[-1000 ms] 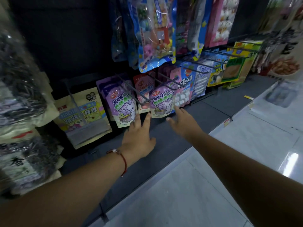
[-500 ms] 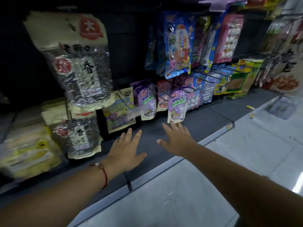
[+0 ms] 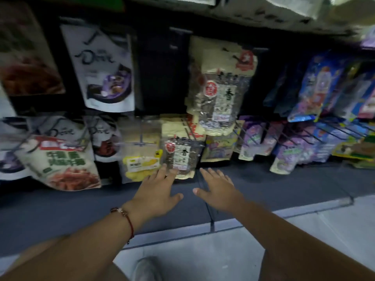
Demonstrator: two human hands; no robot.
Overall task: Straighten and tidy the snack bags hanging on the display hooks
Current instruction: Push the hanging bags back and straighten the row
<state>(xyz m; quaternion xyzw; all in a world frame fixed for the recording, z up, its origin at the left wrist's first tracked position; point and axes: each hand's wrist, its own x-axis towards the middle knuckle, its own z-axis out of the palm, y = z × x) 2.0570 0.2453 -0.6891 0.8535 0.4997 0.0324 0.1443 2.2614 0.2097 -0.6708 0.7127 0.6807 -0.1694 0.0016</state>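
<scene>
Crinkly cream-and-clear plastic everywhere, two hands reaching into the snack rack.

Two seed bags with red round logos hang one above the other: the upper seed bag [image 3: 220, 88] and the lower seed bag [image 3: 181, 153], both glossy with see-through windows showing dark seeds. Left of the lower one there's one flat yellow snack bag [image 3: 141, 162], and further left two white Dove pouches [image 3: 103, 67], though it's pretty blurry out there. The left hand [image 3: 156, 196], with a red string bracelet [image 3: 126, 219] on the wrist, has its fingers spread flat, tips right at the lower seed bag's bottom edge; can't tell if it's actually touching. The right hand [image 3: 219, 191] is also splayed and empty, just below and right of that bag, over the dark grey shelf [image 3: 284, 185].
</scene>
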